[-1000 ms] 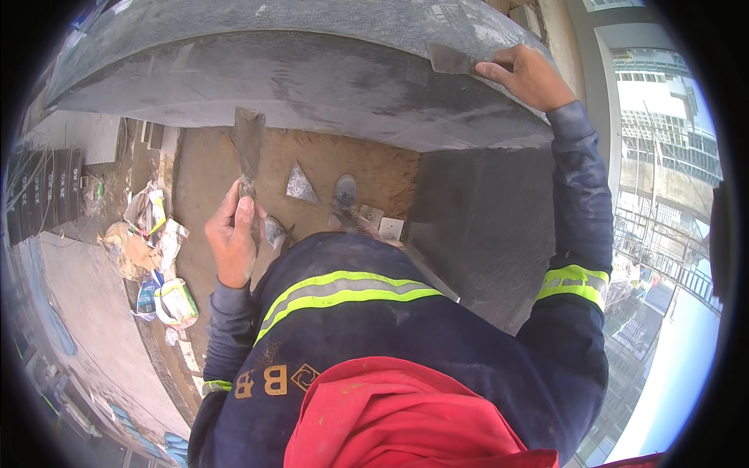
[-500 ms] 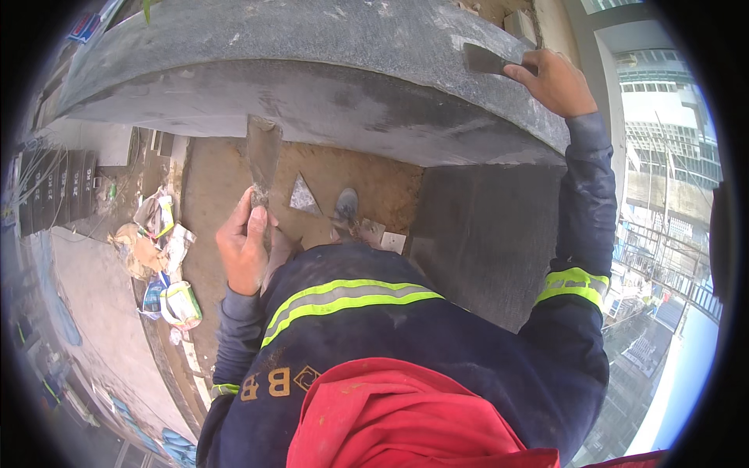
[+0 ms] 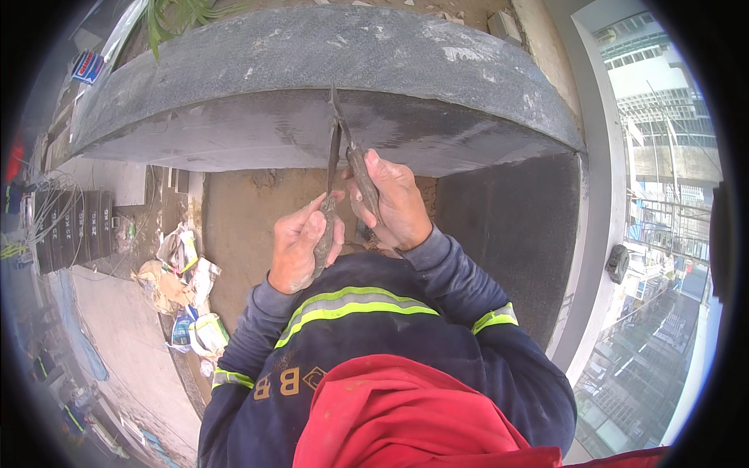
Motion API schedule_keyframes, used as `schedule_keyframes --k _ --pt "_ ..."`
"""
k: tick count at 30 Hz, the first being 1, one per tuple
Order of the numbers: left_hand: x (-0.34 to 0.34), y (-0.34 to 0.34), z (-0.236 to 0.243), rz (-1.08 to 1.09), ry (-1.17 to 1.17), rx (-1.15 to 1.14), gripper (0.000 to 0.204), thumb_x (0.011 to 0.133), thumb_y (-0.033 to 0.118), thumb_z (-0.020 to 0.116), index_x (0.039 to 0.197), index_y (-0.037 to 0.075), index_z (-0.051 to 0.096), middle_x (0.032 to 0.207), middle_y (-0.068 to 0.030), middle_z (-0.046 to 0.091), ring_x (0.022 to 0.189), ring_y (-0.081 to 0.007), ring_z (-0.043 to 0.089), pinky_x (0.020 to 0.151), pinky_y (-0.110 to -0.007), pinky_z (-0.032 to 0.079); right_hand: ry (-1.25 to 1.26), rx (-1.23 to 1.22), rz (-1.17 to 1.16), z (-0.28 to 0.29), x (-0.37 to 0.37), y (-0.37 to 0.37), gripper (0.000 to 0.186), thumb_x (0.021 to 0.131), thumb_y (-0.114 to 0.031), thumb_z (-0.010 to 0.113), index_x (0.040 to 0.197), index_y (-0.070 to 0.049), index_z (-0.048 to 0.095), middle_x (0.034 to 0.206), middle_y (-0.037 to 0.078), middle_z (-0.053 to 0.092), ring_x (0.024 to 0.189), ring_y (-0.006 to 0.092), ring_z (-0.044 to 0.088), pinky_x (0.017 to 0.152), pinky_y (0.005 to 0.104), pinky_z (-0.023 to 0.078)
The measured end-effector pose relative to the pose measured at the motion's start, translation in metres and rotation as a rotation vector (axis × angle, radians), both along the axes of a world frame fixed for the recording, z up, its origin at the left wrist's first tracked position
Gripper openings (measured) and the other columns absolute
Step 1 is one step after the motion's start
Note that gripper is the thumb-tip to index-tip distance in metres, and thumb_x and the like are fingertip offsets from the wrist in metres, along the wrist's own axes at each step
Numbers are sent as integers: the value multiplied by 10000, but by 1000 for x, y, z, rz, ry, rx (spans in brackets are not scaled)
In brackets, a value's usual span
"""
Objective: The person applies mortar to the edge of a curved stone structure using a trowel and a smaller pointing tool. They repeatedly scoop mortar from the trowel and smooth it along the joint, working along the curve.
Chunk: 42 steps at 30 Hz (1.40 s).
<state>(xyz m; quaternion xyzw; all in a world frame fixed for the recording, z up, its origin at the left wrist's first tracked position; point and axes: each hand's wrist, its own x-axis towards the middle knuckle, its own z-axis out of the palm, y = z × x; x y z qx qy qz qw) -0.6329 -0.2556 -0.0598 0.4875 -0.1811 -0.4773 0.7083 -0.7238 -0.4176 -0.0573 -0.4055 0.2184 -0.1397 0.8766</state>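
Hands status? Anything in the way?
Left hand: gripping scraper. Right hand: gripping second scraper. Blades close together, contact unclear. Green leaves overhang ledge, away from hands.

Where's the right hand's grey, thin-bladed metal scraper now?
Head view, upper middle: the grey, thin-bladed metal scraper extends from the right hand, mostly right of the second metal scraper in the left hand.

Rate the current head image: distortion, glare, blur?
Head view: strong fisheye, with the grey ledge bowing and a black surround at the rim; head view, right: buildings pale and washed out in daylight; head view, far left: hazy and soft; head view, centre: left hand and right hand fairly sharp, scrapers too.
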Motion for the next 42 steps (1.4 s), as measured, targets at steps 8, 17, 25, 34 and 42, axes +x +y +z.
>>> schedule_keyframes --k 8,17,25,34,42 --pt "52 21 -3 64 -195 -80 677 1041 466 580 1413 -97 524 813 -80 640 562 -116 541 528 -244 413 23 -618 283 31 -53 -31 418 1017 -388 657 918 13 721 697 5 615 497 75 520 459 238 403" --pt "63 67 -31 167 -412 124 577 1046 330 613 1453 -67 517 860 -84 651 648 -110 552 588 -255 444 756 -1784 210 90 -53 -183 447 935 -406 726 872 36 741 615 226 581 563 369 578 578 440 464" --pt "37 75 -48 305 -306 230 597 1047 346 608 1452 -82 508 852 -93 657 619 -110 550 579 -255 445 830 -1800 464 75 -25 -218 530 930 -491 699 852 31 735 606 217 574 577 359 594 612 476 461" --pt "31 56 -36 298 -343 241 620 1040 372 615 1452 -79 510 844 -95 660 596 -114 548 563 -255 441 874 -1823 414 75 -46 -255 532 919 -509 708 829 15 735 694 199 659 681 347 657 689 468 507" --pt "26 46 -37 236 -366 204 590 1046 346 610 1456 -67 512 843 -92 656 604 -112 548 558 -257 440 1019 -1981 221 92 -65 -271 522 927 -501 703 792 3 712 692 163 658 686 334 651 687 462 511"
